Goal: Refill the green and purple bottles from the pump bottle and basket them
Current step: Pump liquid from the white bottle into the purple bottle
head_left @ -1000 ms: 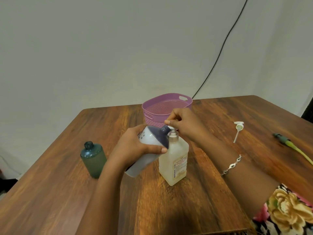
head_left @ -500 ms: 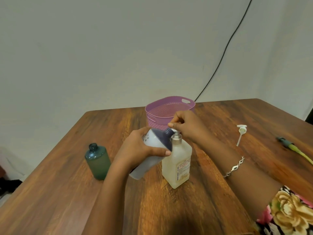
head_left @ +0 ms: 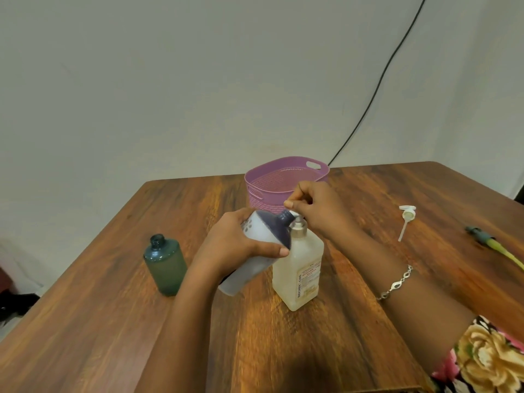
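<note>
A: Nearest the camera, what shows?

B: A floral sleeve (head_left: 487, 361) at the lower right corner, on the right arm; the arm crosses the wooden table (head_left: 283, 350) with a silver bracelet (head_left: 397, 282) at the wrist.

A: And the bottles?

B: The pump bottle (head_left: 300, 273) stands upright mid-table, pale liquid inside, a label on its side. The left hand (head_left: 235, 248) wraps around the purple bottle (head_left: 270, 232) with thumb in front and fingers behind; it holds it off the table, tilted, with the open neck up against the pump's top.

A: The right hand?

B: The right hand (head_left: 319, 211) sits on the pump head, fingers curled and bunched over it; a sliver of white nozzle shows beside the purple bottle's neck. Most of the pump head is hidden under the fingers.

A: The green one?

B: The green bottle (head_left: 166, 265) stands upright to the left, well apart from the hands, its neck uncapped.

A: Farther back?

B: To the right a white pump cap (head_left: 406, 221) lies flat with its tube toward the camera; near the right edge lies a green-and-yellow object (head_left: 493, 245) — I cannot tell what it is. Behind the hands sits the purple basket (head_left: 272, 180); a black cable (head_left: 380, 80) runs up the wall behind it.
</note>
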Available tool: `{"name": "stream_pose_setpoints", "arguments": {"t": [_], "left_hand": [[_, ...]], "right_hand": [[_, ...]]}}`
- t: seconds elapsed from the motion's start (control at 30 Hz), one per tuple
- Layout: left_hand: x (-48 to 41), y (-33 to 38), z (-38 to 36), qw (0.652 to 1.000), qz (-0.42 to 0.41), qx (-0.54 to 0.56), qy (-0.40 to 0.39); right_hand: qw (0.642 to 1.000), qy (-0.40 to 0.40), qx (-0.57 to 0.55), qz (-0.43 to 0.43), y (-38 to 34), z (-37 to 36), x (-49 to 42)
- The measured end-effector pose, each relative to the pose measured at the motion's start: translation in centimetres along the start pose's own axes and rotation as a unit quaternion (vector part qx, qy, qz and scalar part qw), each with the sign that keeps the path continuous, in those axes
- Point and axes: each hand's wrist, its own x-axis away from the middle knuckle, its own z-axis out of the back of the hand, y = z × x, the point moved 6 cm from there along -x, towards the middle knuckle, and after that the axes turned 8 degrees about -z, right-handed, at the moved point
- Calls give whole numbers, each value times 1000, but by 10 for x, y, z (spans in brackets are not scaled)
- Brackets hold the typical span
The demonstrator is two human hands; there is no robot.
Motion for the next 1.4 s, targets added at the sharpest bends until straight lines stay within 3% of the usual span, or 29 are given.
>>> {"name": "stream_pose_setpoints", "arguments": {"t": [0.27, 0.57, 0.9, 1.23, 1.4], "left_hand": [[-1, 8, 6, 1000, -6, 20, 7], [-1, -3, 0, 1000, -2, 11, 3], [13, -3, -2, 995, -26, 93, 31], [39, -12, -7, 985, -36, 155, 74], [50, -5, -11, 974, -46, 206, 88]], "right_hand": [[999, -9, -50, -9, -13, 10, -1], [999, 23, 18, 13, -1, 0, 1], [993, -7, -115, 11, -10, 7, 12], [984, 118, -117, 66, 5, 21, 60], [985, 23, -149, 81, 15, 5, 93]]}}
